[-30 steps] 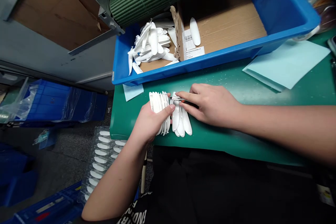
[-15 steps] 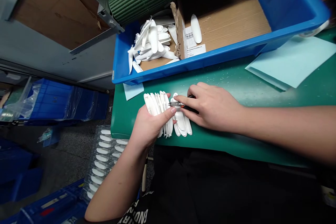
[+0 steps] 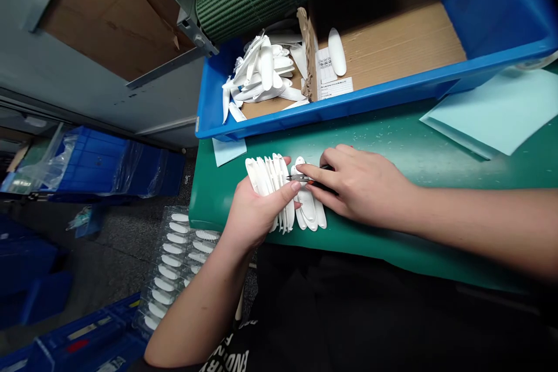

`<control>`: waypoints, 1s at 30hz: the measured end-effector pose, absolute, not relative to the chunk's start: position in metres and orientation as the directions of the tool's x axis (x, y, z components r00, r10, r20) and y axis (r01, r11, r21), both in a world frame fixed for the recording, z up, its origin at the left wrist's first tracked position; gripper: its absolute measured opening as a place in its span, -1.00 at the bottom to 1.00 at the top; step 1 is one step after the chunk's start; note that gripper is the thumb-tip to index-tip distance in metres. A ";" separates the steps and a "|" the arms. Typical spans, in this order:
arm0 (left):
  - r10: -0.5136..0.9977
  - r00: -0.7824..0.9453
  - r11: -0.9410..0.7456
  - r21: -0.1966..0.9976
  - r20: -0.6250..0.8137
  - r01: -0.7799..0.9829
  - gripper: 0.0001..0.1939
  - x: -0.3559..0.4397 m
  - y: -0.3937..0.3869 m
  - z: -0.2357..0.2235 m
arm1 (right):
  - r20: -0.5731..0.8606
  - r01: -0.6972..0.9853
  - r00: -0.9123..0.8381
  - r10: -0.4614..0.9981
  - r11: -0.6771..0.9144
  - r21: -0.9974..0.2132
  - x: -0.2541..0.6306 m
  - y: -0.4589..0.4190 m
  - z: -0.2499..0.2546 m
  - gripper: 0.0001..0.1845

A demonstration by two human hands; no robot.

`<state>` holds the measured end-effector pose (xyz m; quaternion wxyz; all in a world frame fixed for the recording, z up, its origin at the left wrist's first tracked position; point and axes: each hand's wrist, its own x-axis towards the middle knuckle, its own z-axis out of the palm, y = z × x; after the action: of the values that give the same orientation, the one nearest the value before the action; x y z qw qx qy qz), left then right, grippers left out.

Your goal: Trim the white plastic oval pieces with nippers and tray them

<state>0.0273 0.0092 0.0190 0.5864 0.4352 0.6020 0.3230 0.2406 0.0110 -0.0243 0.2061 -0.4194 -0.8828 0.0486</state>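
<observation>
A row of long white plastic parts [image 3: 265,175], standing on edge side by side, is clasped in my left hand [image 3: 253,209]. My right hand [image 3: 366,183] is closed around a small pair of nippers [image 3: 300,178] with dark handles. Their metal tips reach the rightmost part in the left hand, close to my left thumb. Just under the nippers, several more white parts [image 3: 310,212] lie overlapped on the green tabletop [image 3: 370,244]. My right palm hides most of the handles.
Behind the hands stands a blue bin [image 3: 270,123] with a cardboard divider [image 3: 308,52]. White parts [image 3: 261,70] are heaped in its left side, and a single one [image 3: 336,52] lies right. Light blue paper [image 3: 497,110] rests at right. A clear tray [image 3: 174,250] of white parts sits lower left.
The whole view has shifted slightly, so everything appears a little further right. Both hands keep their hold, and the nippers stay at the row of white parts.
</observation>
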 end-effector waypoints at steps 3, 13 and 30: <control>0.906 0.062 0.407 0.900 -0.420 0.156 -0.36 0.027 0.007 0.018 | 0.324 0.725 -0.575 0.751 0.652 -0.223 0.239 0.010 -0.025 -0.63; 0.908 0.124 0.366 0.902 -0.400 0.228 -0.40 0.025 0.018 0.014 | 0.404 0.687 -0.427 0.809 0.581 -0.436 0.246 0.019 -0.030 -0.62; 0.911 0.169 0.310 0.894 -0.377 0.324 -0.41 0.027 0.031 0.019 | 0.364 0.713 -0.381 0.850 0.521 -0.469 0.250 0.024 -0.025 -0.65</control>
<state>0.0270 0.0309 0.0188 0.5561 0.5248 0.5880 0.2639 0.2499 0.0241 -0.0251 0.2895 -0.4749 -0.8226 0.1178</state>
